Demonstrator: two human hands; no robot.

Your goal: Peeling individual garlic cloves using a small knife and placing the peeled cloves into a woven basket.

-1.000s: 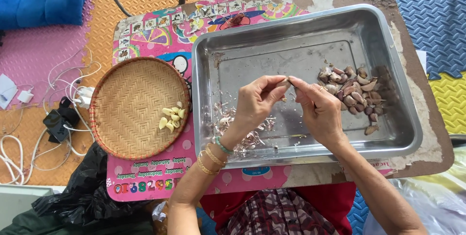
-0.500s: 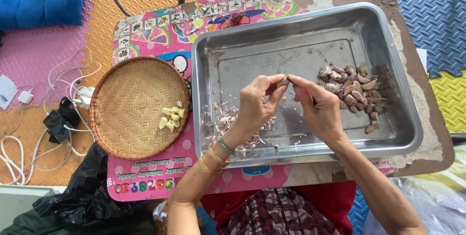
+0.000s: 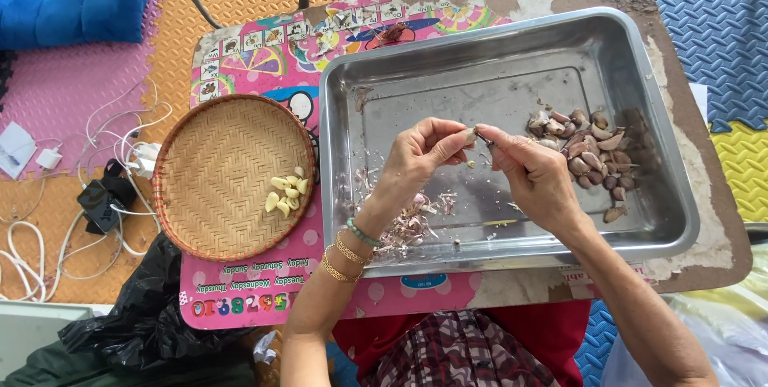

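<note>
Over a steel tray [image 3: 664, 123] my left hand [image 3: 416, 159] pinches a garlic clove [image 3: 470, 137] at its fingertips. My right hand [image 3: 536, 175] meets it from the right, gripping a small dark blade [image 3: 485, 140] against the clove. A heap of unpeeled garlic cloves [image 3: 588, 155] lies in the tray's right part. Papery purple skins [image 3: 412, 223] are strewn under my left wrist. Several peeled pale cloves [image 3: 286, 193] rest in a round woven basket [image 3: 208, 171] to the left of the tray.
The tray and basket sit on a pink printed mat [image 3: 264, 59] over a worn brown table [image 3: 704, 219]. A black plastic bag [image 3: 148, 315] lies at the lower left. White cables and a black charger [image 3: 100, 199] sprawl on coloured foam floor tiles [image 3: 80, 91].
Both hands stay together over the tray's middle, fingers shifting slightly on the clove. Nothing else has moved.
</note>
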